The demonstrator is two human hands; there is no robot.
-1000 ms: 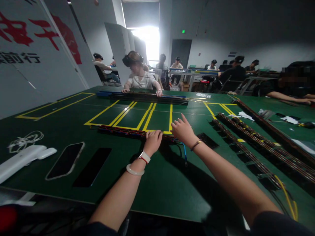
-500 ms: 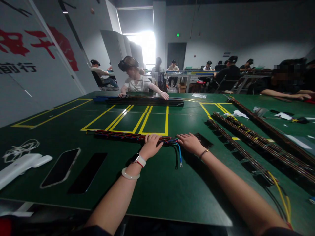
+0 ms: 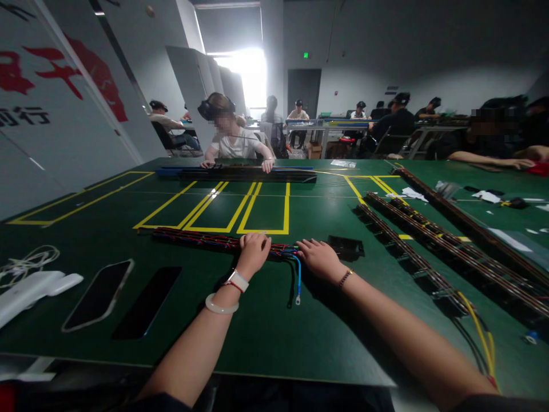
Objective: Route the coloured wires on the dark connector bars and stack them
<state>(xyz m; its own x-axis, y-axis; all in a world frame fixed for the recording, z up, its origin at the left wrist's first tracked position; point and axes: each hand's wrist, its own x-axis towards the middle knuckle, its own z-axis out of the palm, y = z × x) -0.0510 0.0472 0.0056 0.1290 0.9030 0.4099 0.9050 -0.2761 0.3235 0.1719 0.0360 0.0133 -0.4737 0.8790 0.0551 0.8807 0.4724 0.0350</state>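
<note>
A bundle of wires (image 3: 195, 240) lies on the green counter (image 3: 261, 337), the left hand (image 3: 253, 254) laid over it and the right hand (image 3: 321, 260) at its blue-cable (image 3: 299, 277) end; whether either hand's fingers are clamped, one cannot tell

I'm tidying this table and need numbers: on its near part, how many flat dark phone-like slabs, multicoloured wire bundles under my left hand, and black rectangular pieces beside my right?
Flat dark phone-like slabs: 2
Red, blue and black wire bundle under the left hand: 1
Black rectangular piece beside the right hand: 1
Total: 4
</note>
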